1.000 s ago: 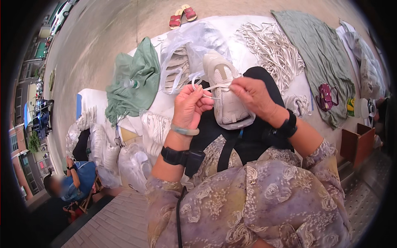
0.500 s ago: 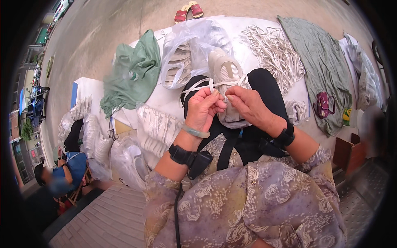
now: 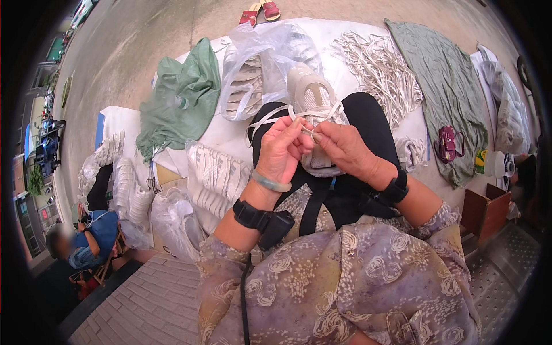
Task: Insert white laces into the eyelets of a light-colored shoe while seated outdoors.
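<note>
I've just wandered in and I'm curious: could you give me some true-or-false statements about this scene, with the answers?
1. The left hand and right hand are both at a white lace. True.
2. The shoe being handled is on the person's foot. False: it is between their knees.
3. A heap of loose laces lies right of the shoe. True.
4. The pale bracelet is on the right wrist. False: the left.
5. The purple bag lies on a grey-green cloth. True.
6. The red sandals are being worn. False: they are on the ground.
</note>
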Motion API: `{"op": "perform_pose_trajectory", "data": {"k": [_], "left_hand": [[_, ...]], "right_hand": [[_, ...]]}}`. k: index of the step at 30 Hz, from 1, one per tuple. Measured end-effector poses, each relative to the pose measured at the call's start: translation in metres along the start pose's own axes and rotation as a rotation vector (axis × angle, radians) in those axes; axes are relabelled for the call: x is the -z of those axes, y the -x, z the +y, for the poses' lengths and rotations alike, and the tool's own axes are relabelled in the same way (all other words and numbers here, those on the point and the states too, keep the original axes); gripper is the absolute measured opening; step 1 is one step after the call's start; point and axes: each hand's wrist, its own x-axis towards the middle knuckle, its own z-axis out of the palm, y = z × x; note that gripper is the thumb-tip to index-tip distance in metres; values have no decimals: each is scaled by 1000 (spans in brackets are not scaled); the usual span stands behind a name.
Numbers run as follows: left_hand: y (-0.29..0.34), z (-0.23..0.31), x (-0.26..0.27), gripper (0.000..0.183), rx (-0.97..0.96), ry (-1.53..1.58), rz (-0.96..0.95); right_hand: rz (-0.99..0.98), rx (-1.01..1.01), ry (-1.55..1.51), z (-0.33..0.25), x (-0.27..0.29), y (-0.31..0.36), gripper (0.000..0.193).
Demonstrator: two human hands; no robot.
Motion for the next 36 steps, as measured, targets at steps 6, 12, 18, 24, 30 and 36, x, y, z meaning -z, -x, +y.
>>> {"op": "perform_pose_trajectory", "data": {"k": [6, 12, 18, 24, 30, 36], "left_hand": [[4, 0, 5, 13, -48, -582, -28], [-4, -4, 9, 10, -49, -595, 0], [-34, -13, 15, 16, -260, -646, 211], [-40, -21, 26, 16, -285, -763, 244], [-35, -25, 28, 14, -281, -830, 287], [-37, -28, 26, 16, -338, -835, 252]], "right_hand": [[-52, 78, 110, 0, 5, 0, 15], [-50, 128, 310, 3, 7, 0, 20], [66, -69, 111, 22, 26, 4, 19], [122, -196, -127, 47, 34, 21, 16], [124, -300, -263, 65, 32, 27, 15], [135, -285, -296, 72, 31, 28, 15]]}}
